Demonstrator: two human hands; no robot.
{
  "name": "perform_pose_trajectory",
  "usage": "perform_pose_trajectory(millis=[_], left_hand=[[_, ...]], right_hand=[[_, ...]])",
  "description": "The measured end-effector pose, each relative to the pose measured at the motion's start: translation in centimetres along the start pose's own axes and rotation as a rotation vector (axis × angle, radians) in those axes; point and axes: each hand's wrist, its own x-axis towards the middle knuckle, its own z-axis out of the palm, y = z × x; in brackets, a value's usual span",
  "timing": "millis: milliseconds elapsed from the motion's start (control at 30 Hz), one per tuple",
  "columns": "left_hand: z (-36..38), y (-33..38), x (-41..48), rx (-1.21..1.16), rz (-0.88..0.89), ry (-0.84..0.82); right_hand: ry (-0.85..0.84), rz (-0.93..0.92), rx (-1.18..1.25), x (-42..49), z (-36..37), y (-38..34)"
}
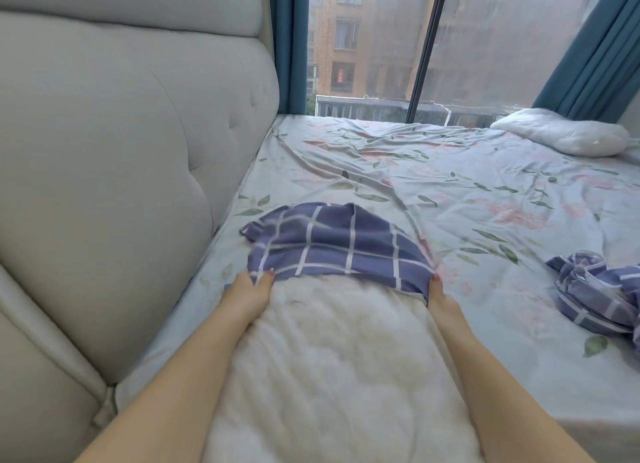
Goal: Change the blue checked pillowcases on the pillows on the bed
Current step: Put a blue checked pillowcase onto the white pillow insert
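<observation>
Pillowcase point(332, 244), blue checked, bunched over white pillow point(332, 358)

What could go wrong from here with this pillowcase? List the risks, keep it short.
1. The left hand and right hand pinch only the edges of the pillowcase opening, which covers just the far end of the pillow; the fabric may bunch or slip free.
2. A crumpled pillowcase of the same pattern lies to the right; the two could get mixed up.
</observation>
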Motion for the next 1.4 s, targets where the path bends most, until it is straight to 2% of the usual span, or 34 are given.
perform_pose_trajectory(millis=[67,133,233,267,333,400,500,567,667,733,900,1033,1100,1233,1267,1400], left_hand=[[-0.3,-0.5,0.0,0.007,-0.037,0.005],[-1.2,-0.1,0.1,-0.018,-0.046,0.078],[-2.0,-0.6,0.1,0.001,-0.012,0.101],[-2.1,-0.9,-0.1,-0.017,0.007,0.115],[-2.2,-1.2,-0.6,-0.086,0.037,0.185],[-2.3,-1.0,-1.3,-0.145,0.067,0.249],[-2.2,-0.8,-2.3,-0.261,0.088,0.260],[-2.2,-0.4,-2.8,-0.469,0.056,0.225],[-2.4,0.4,-3.4,-0.779,-0.057,0.115],[-2.5,0.5,-3.5,-0.862,-0.135,0.062],[-2.7,0.1,-3.3,-0.863,-0.287,-0.019],[-2.9,0.5,-3.7,-0.861,-0.311,0.029],[-3.0,0.8,-4.1,-0.946,-0.319,0.018],[-3.1,1.6,-5.5,-1.091,-0.273,-0.107],[-3.2,1.8,-5.7,-1.094,-0.245,-0.137],[-3.2,2.0,-6.2,-1.084,-0.224,-0.158]], right_hand=[[-0.024,0.052,-0.075,0.1,-0.5,-0.2],[0.016,-0.006,-0.084,0.3,-1.0,-0.7],[0.103,-0.063,-0.169,-0.6,-1.4,-0.9],[0.162,-0.132,-0.186,-1.0,-1.6,-1.1],[0.244,-0.404,-0.166,-2.4,-2.1,-2.2],[0.190,-0.625,-0.153,-4.2,-2.1,-3.4],[0.028,-0.705,-0.217,-5.8,-1.1,-3.1],[0.031,-0.742,-0.281,-5.8,-0.4,-2.8],[0.055,-0.755,-0.292,-5.1,0.2,-3.2],[0.030,-0.774,-0.322,-4.5,0.6,-3.3],[-0.060,-0.849,-0.351,-4.7,1.5,-3.4],[-0.198,-0.906,-0.388,-5.4,1.3,-3.6],[-0.259,-0.858,-0.351,-5.8,0.8,-3.8],[-0.401,-0.654,-0.098,-6.8,-0.4,-5.0],[-0.409,-0.615,-0.112,-6.7,-0.5,-5.1],[-0.322,-0.542,-0.436,-6.6,0.4,-4.6]])
